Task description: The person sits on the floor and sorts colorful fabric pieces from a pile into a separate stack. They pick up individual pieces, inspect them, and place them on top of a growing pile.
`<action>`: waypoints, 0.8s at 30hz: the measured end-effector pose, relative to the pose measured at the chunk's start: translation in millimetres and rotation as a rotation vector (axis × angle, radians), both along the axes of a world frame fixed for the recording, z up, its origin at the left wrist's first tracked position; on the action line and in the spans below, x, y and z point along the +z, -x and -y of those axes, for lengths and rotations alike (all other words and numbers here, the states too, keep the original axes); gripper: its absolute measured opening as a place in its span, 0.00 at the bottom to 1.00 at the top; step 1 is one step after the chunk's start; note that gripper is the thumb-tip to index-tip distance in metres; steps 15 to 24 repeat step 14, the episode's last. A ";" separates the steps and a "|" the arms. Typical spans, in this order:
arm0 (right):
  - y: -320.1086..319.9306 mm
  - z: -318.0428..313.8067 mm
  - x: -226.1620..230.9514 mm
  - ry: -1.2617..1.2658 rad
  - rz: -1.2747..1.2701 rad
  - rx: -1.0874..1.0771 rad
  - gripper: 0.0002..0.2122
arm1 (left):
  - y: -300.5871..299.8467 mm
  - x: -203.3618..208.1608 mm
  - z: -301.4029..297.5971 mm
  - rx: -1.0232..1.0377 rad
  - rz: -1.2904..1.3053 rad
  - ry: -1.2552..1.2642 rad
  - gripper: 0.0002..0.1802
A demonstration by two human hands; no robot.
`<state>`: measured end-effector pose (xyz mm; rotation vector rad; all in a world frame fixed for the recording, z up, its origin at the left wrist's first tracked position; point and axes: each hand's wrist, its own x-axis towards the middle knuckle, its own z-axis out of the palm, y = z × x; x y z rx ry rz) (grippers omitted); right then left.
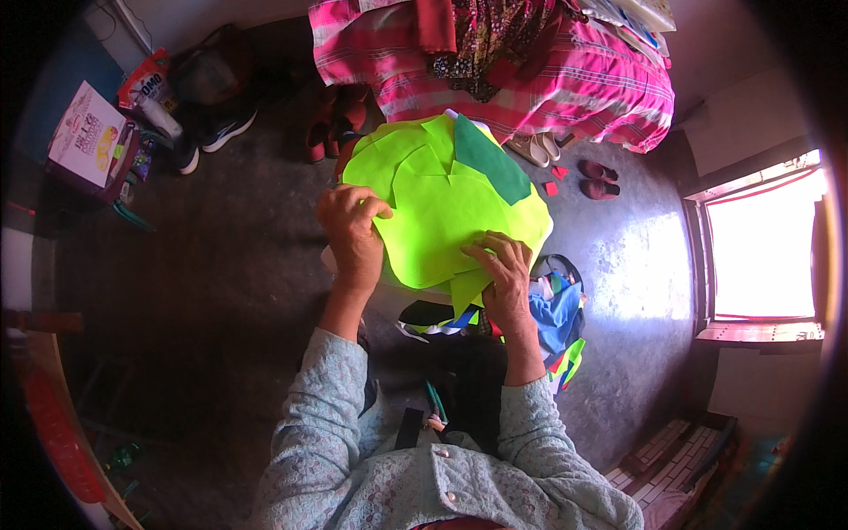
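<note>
Bright yellow-green fabric pieces (pixel 433 216) overlap on a rounded surface in front of me, which they mostly hide. A dark green fabric piece (pixel 490 161) lies among them at the far right. My left hand (pixel 355 231) is closed at the left edge, thumb and fingers pinching the yellow-green fabric. Near the front right edge, my right hand (pixel 502 272) has its fingers bent and pressed together on the same fabric. Below it a loose yellow-green flap (pixel 468 290) hangs down. What lies under the fingertips of each hand is partly hidden.
Coloured fabric scraps (pixel 556 318) pile up at my right. Beyond stands a bed with a pink checked cover (pixel 565 84). Shoes (pixel 599 179) and red scraps (pixel 551 188) lie on the dark floor. A box (pixel 87 132) stands far left; a bright window (pixel 761 243) is right.
</note>
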<state>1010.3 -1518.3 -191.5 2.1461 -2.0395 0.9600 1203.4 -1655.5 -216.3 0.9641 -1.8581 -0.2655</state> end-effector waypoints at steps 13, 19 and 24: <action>11.8 -1.7 -10.9 0.024 -0.019 -0.140 0.18 | -7.8 7.3 4.2 0.239 -0.057 0.114 0.19; 12.6 -3.1 -10.7 -0.013 -0.024 -0.143 0.18 | -7.5 7.5 4.6 0.238 -0.057 0.115 0.19; 12.6 -3.1 -10.7 -0.013 -0.024 -0.143 0.18 | -7.5 7.5 4.6 0.238 -0.057 0.115 0.19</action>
